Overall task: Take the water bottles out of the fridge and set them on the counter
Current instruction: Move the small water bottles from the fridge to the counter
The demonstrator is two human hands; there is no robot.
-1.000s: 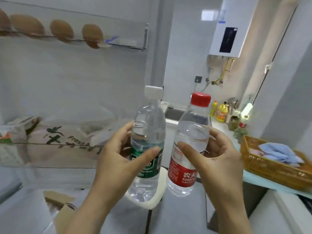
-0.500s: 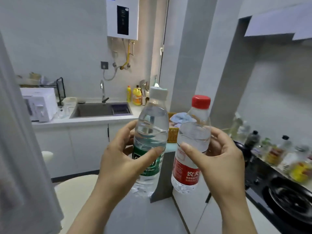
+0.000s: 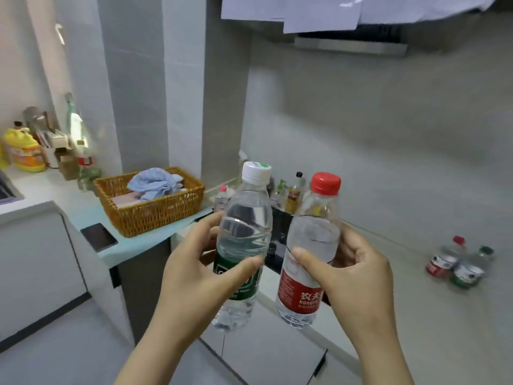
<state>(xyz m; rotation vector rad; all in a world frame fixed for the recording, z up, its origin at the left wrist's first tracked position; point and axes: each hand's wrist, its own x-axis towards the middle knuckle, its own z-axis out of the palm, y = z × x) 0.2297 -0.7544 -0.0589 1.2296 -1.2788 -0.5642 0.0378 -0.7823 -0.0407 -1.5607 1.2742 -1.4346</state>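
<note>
head, green-label bottle (image 3: 246, 218), red-label bottle (image 3: 301, 290), water (image 3: 315, 240) inside

Left hand (image 3: 194, 276) and right hand (image 3: 358, 273): both bare. Left forearm (image 3: 155, 354) and right forearm (image 3: 380, 348): bare from wrist to the bottom edge of the view, slim in build. Fingers long and slender, knuckle creases visible. Right thumbnail (image 3: 298, 251) cut short with a rounded tip. Wrists narrow.
</note>
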